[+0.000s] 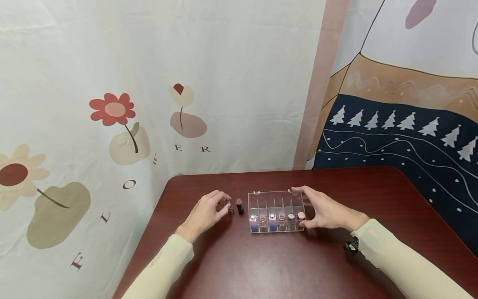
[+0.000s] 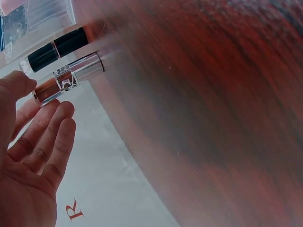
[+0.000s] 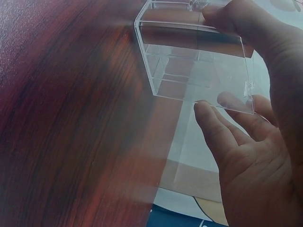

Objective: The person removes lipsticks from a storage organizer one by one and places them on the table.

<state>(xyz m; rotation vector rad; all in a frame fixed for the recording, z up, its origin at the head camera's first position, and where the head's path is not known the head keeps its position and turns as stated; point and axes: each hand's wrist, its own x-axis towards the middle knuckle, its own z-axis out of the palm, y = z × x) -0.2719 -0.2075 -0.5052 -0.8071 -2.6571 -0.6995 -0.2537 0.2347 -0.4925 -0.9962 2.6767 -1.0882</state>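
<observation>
In the head view my left hand (image 1: 206, 211) is left of the clear box. Thumb and forefinger pinch the upper end of a small lipstick tube (image 2: 66, 79) with a rose-brown part, a silver patterned band and a clear end. Beside it a black lipstick tube (image 1: 240, 207) stands upright, apart from my fingers. My right hand (image 1: 330, 211) grips the right end of the clear divided box (image 1: 276, 196), thumb at the front and fingers at the back. Several small cosmetic tubes, some purple, some rose, sit in its front row. The back row's slots show no tubes.
The dark red wooden table (image 1: 261, 265) carries the box and tubes. Behind it hang a pale flower-printed cloth (image 1: 242, 83) and a dark blue cloth (image 1: 396, 145) with white trees. A black strap device (image 1: 351, 246) is on my right wrist.
</observation>
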